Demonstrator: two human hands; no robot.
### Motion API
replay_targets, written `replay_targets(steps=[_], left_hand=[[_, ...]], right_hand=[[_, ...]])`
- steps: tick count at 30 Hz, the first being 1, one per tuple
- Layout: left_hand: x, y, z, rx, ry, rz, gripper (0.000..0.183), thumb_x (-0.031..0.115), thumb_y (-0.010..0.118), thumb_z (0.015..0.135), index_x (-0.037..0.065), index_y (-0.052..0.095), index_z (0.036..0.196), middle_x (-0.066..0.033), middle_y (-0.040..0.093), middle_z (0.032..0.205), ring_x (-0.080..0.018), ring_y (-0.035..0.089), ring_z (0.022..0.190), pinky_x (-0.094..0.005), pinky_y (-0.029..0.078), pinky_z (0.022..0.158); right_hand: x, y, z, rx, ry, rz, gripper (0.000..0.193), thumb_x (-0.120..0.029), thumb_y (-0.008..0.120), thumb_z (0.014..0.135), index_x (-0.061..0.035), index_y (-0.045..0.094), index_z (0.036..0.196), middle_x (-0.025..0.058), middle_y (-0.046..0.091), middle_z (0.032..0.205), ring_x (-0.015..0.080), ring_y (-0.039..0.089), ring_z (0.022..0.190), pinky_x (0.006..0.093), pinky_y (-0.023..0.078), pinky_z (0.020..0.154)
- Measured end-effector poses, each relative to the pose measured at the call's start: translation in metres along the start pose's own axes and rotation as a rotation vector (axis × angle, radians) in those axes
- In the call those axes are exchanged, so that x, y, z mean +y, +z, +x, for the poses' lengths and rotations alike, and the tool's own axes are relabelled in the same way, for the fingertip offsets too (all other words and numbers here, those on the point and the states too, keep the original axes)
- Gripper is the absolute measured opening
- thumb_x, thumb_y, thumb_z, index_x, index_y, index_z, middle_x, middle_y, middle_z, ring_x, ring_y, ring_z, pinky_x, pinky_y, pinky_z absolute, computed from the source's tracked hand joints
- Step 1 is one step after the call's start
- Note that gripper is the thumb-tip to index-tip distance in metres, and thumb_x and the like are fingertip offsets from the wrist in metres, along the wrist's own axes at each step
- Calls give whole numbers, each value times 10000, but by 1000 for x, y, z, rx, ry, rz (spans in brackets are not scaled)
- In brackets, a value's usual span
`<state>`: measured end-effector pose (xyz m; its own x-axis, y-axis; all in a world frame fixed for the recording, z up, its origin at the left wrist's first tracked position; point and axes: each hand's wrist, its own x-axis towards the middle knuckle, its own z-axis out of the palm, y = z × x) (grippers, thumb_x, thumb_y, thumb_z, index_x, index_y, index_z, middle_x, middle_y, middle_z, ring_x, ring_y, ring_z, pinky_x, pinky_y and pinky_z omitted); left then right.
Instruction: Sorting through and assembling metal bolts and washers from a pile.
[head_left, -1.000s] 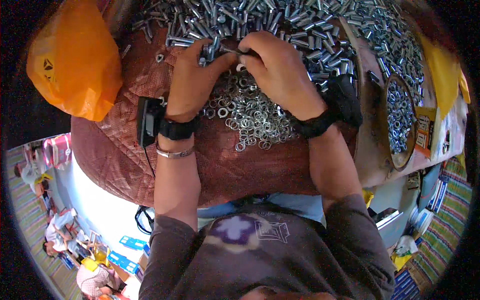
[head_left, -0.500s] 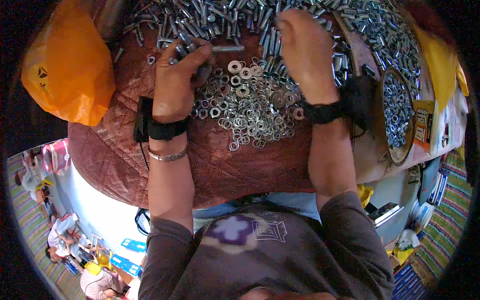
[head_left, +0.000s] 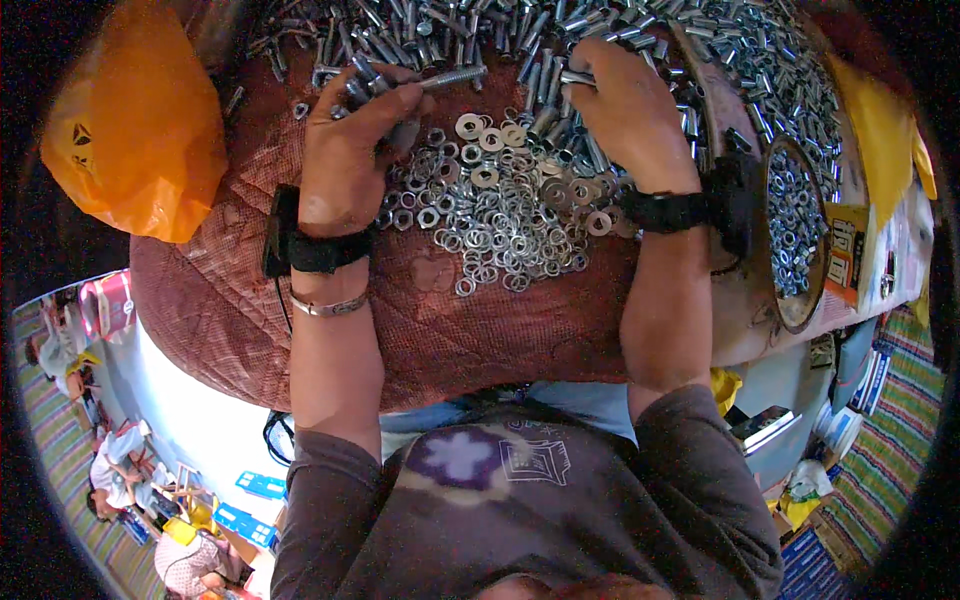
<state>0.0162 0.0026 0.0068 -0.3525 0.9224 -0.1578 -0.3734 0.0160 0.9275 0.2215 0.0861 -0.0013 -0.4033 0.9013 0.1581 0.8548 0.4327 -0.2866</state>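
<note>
My left hand (head_left: 350,160) pinches a silver bolt (head_left: 445,78) at its head end, the shank pointing right over a heap of washers (head_left: 500,210). My right hand (head_left: 625,110) rests fingers-down in the pile of bolts (head_left: 420,25) at the far side and closes on a bolt (head_left: 575,77) whose end sticks out to the left. Both wrists wear black bands. The washers lie on a reddish-brown quilted cloth (head_left: 330,360) between my two hands.
An orange plastic bag (head_left: 135,130) sits at the left. A round bowl of small nuts (head_left: 795,225) stands at the right, with more loose nuts (head_left: 780,60) beyond it. Yellow packaging (head_left: 885,130) lies at the far right. People sit on the floor at lower left.
My hands, joined over the washers a second ago, have separated. The left now holds a bolt out to the left; the right has reached forward into the bolt pile.
</note>
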Motion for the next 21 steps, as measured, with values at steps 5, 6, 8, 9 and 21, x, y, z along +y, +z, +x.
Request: replay_targets(steps=[5, 6, 8, 9, 21], left_hand=[[-2, -7, 2, -94, 14, 38, 107, 55, 624, 775, 90, 594, 871, -38, 643, 771, -72, 545, 613, -181, 349, 487], [-2, -5, 1, -91, 19, 24, 103, 55, 621, 776, 88, 594, 870, -38, 642, 770, -70, 539, 604, -180, 347, 486], [-2, -6, 1, -79, 30, 13, 99, 55, 618, 778, 86, 594, 869, -38, 642, 768, -67, 532, 594, -179, 344, 484], [-3, -7, 3, -101, 27, 36, 96, 52, 616, 777, 85, 593, 865, -39, 642, 768, -65, 529, 592, -178, 341, 483], [-2, -6, 0, -131, 4, -45, 100, 27, 601, 782, 90, 591, 860, -35, 636, 794, -113, 601, 717, -186, 410, 531]], right_hand=[[1, 6, 2, 163, -177, 115, 273, -115, 600, 756, -39, 571, 1016, 147, 601, 905, 330, 567, 845, 398, 434, 746], [-2, 5, 3, 162, -180, 116, 273, -115, 600, 756, -39, 571, 1016, 147, 601, 905, 330, 567, 845, 398, 434, 746], [-10, 4, 5, 274, -184, 489, 215, -135, 613, 747, -11, 592, 921, 164, 624, 863, 333, 593, 799, 407, 465, 714], [-13, 0, 5, 273, -189, 492, 215, -135, 613, 747, -11, 592, 921, 164, 624, 863, 333, 593, 799, 407, 465, 714], [-29, -12, -3, -246, -16, 1565, 275, -145, 506, 878, 9, 526, 1104, 97, 632, 843, 160, 610, 721, 260, 503, 645]])
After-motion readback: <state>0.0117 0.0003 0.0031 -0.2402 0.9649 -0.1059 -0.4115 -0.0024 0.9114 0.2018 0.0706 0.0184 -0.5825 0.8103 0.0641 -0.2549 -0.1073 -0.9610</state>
